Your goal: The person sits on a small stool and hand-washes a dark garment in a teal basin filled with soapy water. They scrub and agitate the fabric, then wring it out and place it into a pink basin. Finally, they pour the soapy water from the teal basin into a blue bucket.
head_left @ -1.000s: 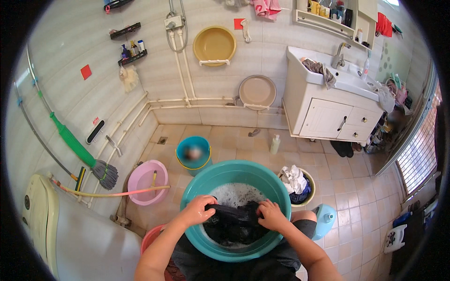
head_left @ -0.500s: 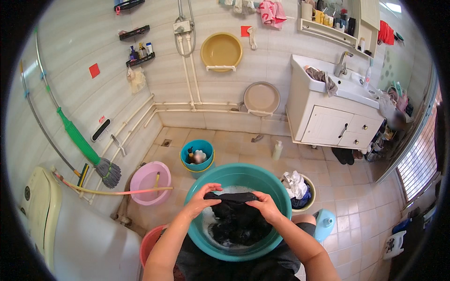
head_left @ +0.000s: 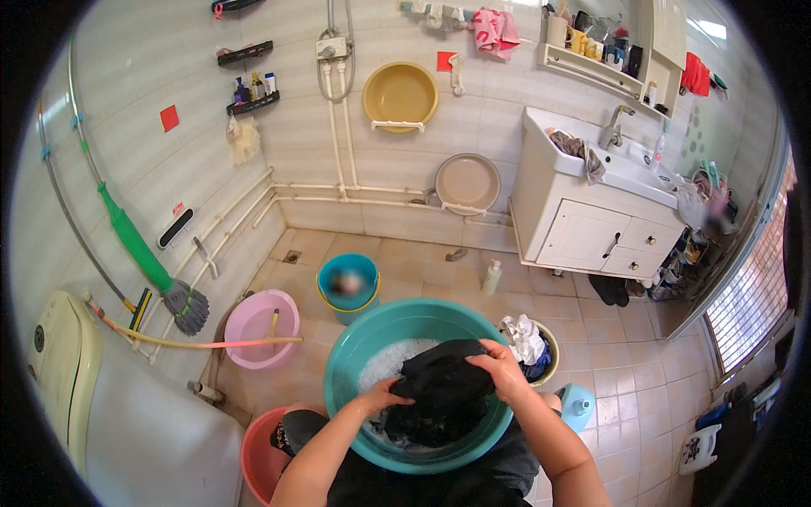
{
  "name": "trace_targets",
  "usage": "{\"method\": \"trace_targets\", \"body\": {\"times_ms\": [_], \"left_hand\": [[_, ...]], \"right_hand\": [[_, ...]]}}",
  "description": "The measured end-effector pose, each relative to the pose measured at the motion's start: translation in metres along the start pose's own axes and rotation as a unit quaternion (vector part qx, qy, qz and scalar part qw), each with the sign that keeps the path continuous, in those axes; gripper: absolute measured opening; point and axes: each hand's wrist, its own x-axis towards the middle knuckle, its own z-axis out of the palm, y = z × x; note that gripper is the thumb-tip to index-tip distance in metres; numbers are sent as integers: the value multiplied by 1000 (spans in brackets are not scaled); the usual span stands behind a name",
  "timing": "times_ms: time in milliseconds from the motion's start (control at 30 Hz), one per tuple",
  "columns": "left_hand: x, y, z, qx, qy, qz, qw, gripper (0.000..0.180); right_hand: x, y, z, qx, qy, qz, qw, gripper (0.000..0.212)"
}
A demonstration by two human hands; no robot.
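Both hands are down in the teal basin (head_left: 355,372), working a dark wet garment (head_left: 439,393) that is bunched up above the soapy water (head_left: 384,363). The right hand (head_left: 505,372) sits on top of the cloth at its far edge, fingers curled down and closed over a fold of it, knuckles up. The left hand (head_left: 382,395) is lower and nearer the person, pressed against the near-left side of the same garment; its fingers are bent around the fabric, though how tightly they are shut I cannot tell, as the cloth hides the tips. The garment lies between the two hands and hangs down into the basin below them, with white foam showing just beyond the left hand.

Just past the right hand, outside the basin rim, a small tub (head_left: 541,355) holds white and blue laundry. Beyond the left hand, farther out on the tiled floor (head_left: 591,338), stands a blue bucket (head_left: 348,287), and off to the left of that a pink basin (head_left: 260,325) with a yellow-pink stick (head_left: 186,342) laid across it. A red basin (head_left: 258,456) sits close under the left forearm. Well away, beyond the hands, a white sink cabinet (head_left: 591,228) stands against the wall, and a green-handled mop (head_left: 148,262) leans at the far left.
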Motion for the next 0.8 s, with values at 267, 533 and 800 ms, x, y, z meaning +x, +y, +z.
{"method": "trace_targets", "body": {"times_ms": [267, 533, 800], "left_hand": [[-27, 35, -50, -47, 243, 18, 969, 43], [7, 44, -42, -210, 296, -32, 931, 55], [43, 9, -41, 179, 0, 47, 983, 102]], "right_hand": [[3, 1, -60, -284, 13, 46, 958, 44], [49, 43, -79, -539, -160, 106, 820, 53], [63, 18, 4, -338, -290, 8, 895, 26]]}}
